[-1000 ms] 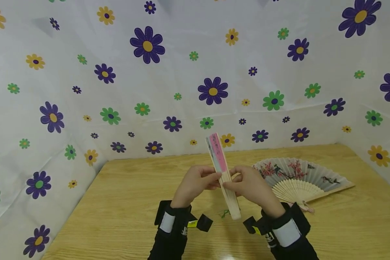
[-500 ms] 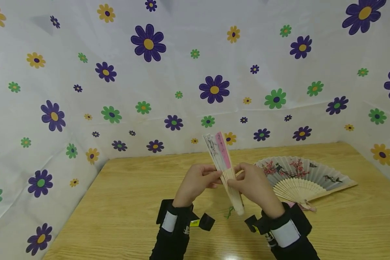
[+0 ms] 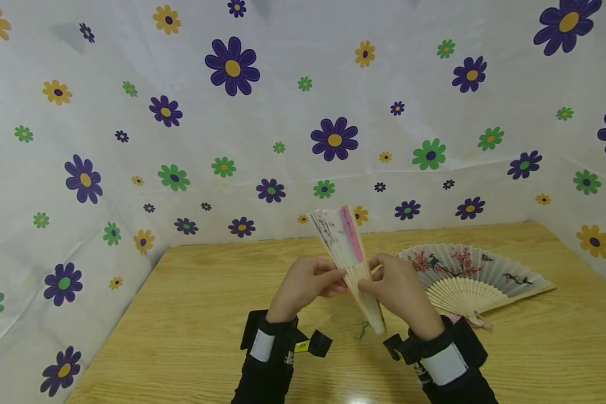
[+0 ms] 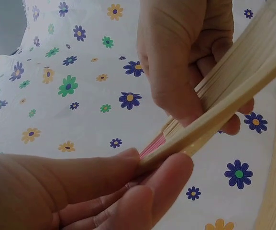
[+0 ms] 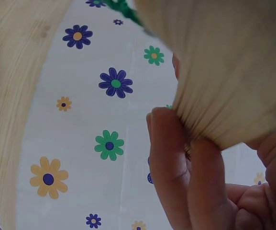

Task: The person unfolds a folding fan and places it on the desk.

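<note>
Holding the pink-edged fan (image 3: 340, 241) aloft, left of the spread fan (image 3: 459, 289), the left hand (image 3: 308, 283) pinches its farther side; the right hand (image 3: 401, 289) pinches the side nearer the spread fan; opposed grips, seemingly controlling how the ribs (image 5: 224, 91) part.

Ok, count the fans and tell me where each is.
2: a partly open fan held in the left hand and right hand; a spread fan on the table, to the right, partly behind the right hand.

fan (image 3: 357, 272): between left hand (image 3: 308, 283), right hand (image 3: 398, 286) | second fan (image 3: 467, 278): right, on table (image 3: 187, 320) | sheet (image 3: 275, 106): behind
</note>
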`<state>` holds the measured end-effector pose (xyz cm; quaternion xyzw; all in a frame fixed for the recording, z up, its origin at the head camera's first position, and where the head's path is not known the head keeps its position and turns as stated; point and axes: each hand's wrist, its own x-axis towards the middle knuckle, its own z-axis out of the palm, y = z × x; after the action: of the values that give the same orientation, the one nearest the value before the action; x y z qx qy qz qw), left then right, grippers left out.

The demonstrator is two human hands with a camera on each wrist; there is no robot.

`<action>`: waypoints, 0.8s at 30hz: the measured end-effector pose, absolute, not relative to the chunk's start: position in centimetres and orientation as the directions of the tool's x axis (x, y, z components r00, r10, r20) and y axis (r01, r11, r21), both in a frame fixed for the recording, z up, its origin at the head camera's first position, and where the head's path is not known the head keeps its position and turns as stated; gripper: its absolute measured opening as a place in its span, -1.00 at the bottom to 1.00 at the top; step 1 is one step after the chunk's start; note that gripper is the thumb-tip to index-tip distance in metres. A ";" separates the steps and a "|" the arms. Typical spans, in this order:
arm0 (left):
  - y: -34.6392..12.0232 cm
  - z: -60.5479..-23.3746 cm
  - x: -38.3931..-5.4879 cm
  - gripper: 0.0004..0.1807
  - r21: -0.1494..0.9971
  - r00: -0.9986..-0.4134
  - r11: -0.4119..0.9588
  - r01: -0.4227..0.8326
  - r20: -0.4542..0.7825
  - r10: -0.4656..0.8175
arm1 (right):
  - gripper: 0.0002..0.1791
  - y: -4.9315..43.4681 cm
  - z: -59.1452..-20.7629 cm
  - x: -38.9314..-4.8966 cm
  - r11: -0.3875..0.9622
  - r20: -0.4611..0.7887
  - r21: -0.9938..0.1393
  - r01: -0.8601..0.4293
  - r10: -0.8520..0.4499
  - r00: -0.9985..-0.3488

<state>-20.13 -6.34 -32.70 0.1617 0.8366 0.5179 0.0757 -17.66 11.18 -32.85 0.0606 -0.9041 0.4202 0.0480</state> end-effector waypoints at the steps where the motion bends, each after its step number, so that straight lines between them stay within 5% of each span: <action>1: -6.3 -32.7 -20.1 -0.76 0.890 -0.936 0.414 0.190 0.037 0.350 | -0.72 11.2 -32.9 -17.7 0.642 0.138 -0.752 -0.150 -0.069 -0.988; 24: -7.0 -32.5 -20.3 -0.76 0.883 -0.931 0.435 0.177 0.007 0.365 | -0.71 11.6 -32.9 -17.8 0.643 0.129 -0.756 -0.124 -0.040 -0.991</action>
<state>-20.26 -7.05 -32.46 0.1608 0.8420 0.5065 0.0926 -17.81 11.65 -32.89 0.0452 -0.9050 0.4200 0.0501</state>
